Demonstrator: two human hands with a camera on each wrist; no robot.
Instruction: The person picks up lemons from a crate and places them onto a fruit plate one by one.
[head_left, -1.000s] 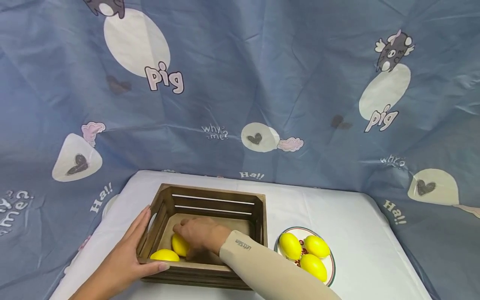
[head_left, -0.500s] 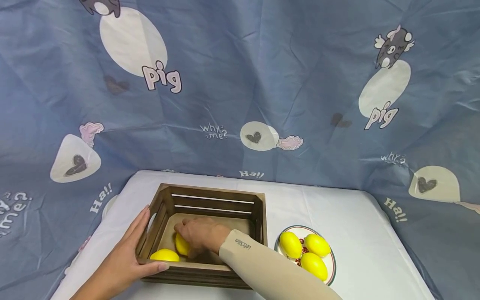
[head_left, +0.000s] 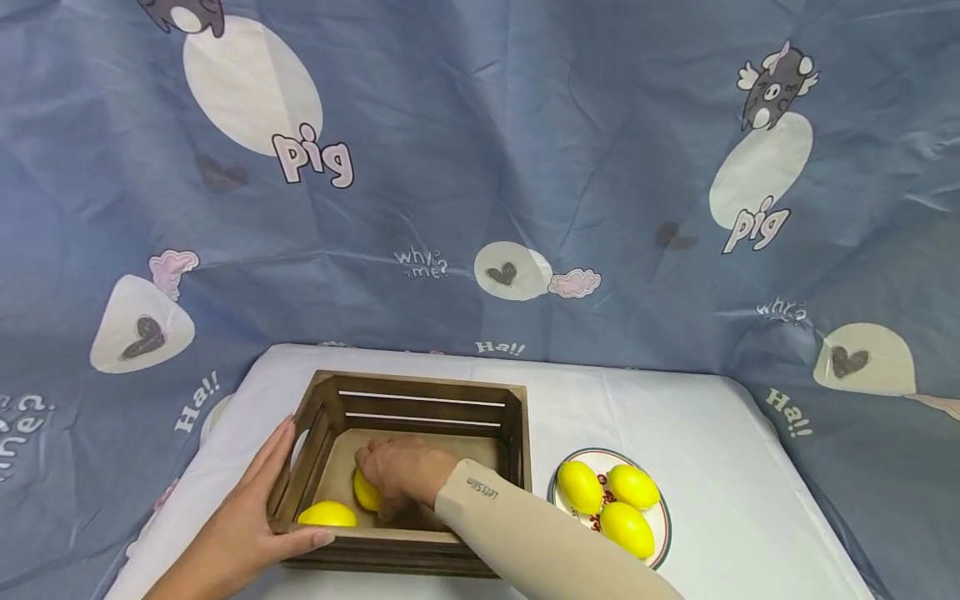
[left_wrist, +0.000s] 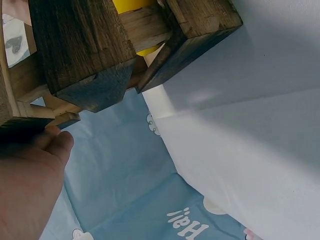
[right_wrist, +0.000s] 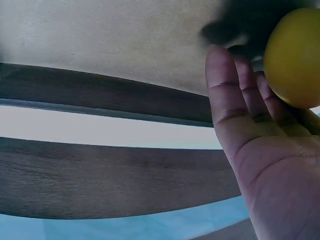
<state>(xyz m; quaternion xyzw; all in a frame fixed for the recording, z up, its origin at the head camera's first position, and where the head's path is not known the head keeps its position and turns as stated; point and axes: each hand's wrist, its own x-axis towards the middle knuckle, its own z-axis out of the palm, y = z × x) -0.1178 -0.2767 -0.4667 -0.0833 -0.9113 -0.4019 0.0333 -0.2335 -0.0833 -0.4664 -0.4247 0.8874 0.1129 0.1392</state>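
Inside a brown wooden crate (head_left: 420, 537), my right hand (head_left: 408, 471) holds a yellow lemon (head_left: 367, 492). The right wrist view shows that lemon (right_wrist: 295, 60) beside the fingers (right_wrist: 222, 80); the thumb is mostly hidden there. Another lemon (head_left: 327, 513) lies in the crate's front left corner. My left hand (head_left: 240, 512) rests against this corner, thumb along the front wall and fingers stretched up the left side. In the left wrist view, the left hand (left_wrist: 30, 185) touches the crate's slatted side (left_wrist: 90, 50).
A round patterned plate (head_left: 662, 533) with three lemons (head_left: 628, 530) stands right of the crate. The white-covered table (head_left: 750, 500) has its far edge against a blue printed curtain (head_left: 420, 208).
My right hand has shifted slightly to the right inside the crate, and the lemon with it. My left hand keeps its place at the crate's corner. The head view has turned slightly.
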